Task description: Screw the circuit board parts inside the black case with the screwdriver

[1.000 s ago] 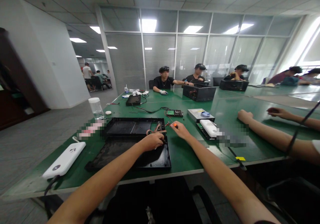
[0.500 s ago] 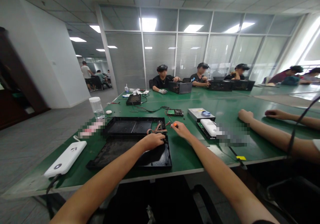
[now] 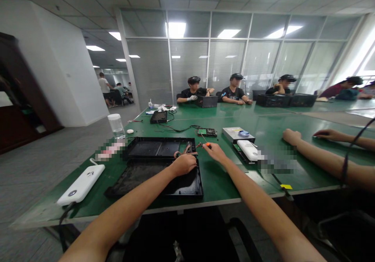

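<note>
An opened black plastic case lies before me, its back half [image 3: 143, 148] against its front half [image 3: 131, 178]. Over the right side of the front half is my left hand [image 3: 185, 164], its fingers curled together beside a bundle of coloured wires [image 3: 185, 151]. Whatever those fingers pinch is hidden. My right hand [image 3: 217, 152], just right of the case, is closed around the orange handle of a screwdriver [image 3: 208, 145]. Its thin shaft points up and to the left. Loose wire ends lie near the shaft.
A green circuit board [image 3: 206, 132] lies beyond the screwdriver. To the right are a metal drive [image 3: 231, 134] and a white device [image 3: 246, 150]. A white power bank [image 3: 83, 184] and a clear jar [image 3: 116, 126] stand left. A co-worker's arm [image 3: 316, 152] rests at right; others sit opposite.
The view has shifted slightly. Both my hands keep nearly the same places by the case. Across the table, one co-worker's gloved hand has risen to a box, and another's hands have lowered to the table.
</note>
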Demonstrator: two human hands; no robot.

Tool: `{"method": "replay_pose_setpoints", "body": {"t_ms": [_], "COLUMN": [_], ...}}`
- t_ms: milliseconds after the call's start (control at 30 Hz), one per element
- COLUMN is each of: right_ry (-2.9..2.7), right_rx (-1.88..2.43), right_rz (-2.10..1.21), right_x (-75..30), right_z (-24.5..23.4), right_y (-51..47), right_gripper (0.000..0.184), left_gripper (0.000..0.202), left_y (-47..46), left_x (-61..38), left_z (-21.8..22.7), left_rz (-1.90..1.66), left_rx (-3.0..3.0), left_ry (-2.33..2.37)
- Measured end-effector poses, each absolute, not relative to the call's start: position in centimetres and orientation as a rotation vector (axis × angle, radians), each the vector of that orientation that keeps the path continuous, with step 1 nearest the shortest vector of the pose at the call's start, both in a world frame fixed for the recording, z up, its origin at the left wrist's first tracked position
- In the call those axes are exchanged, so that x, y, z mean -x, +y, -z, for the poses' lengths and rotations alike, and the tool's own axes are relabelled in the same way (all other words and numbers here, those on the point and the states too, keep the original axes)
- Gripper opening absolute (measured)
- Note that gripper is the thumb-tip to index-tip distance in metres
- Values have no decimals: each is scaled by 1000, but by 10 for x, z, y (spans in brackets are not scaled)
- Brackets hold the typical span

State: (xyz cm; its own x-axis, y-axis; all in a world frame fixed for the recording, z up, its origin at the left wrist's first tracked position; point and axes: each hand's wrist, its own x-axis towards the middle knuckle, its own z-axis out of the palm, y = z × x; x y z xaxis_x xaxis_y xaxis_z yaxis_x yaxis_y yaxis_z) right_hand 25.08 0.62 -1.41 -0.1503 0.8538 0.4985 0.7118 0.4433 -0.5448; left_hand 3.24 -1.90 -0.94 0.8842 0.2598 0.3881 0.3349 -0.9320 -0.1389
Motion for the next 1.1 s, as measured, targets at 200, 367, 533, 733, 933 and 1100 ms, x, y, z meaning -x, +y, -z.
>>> {"method": "replay_pose_setpoints", "body": {"t_ms": [200, 367, 533, 733, 933, 1100], "right_ry": [-1736, -1638, -1464, -1533, -1466, -1426], "right_rx": [1411, 1083, 987, 1023, 999, 1007], "right_rz": [-391, -696, -746, -448, -385, -341], "right_x": [-270, -280, -273, -255, -252, -252], "right_z": [10, -7, -12, -8, -7, -6], "right_y": [10, 7, 0, -5, -6, -6], "right_gripper": [34, 30, 27, 23, 21, 21], "left_gripper": [18, 18, 13, 11, 18, 19], "left_y": [-20, -21, -23, -27, -22, -18], "left_x": [-26, -24, -26, -27, -26, -26], "left_z": [7, 5, 5, 5, 6, 9], "left_rz": [639, 673, 697, 842, 765, 737], "left_rx": [2973, 3059, 3089, 3091, 3101, 3071], "left_ry": [-360, -419, -643, -750, -770, -774]}}
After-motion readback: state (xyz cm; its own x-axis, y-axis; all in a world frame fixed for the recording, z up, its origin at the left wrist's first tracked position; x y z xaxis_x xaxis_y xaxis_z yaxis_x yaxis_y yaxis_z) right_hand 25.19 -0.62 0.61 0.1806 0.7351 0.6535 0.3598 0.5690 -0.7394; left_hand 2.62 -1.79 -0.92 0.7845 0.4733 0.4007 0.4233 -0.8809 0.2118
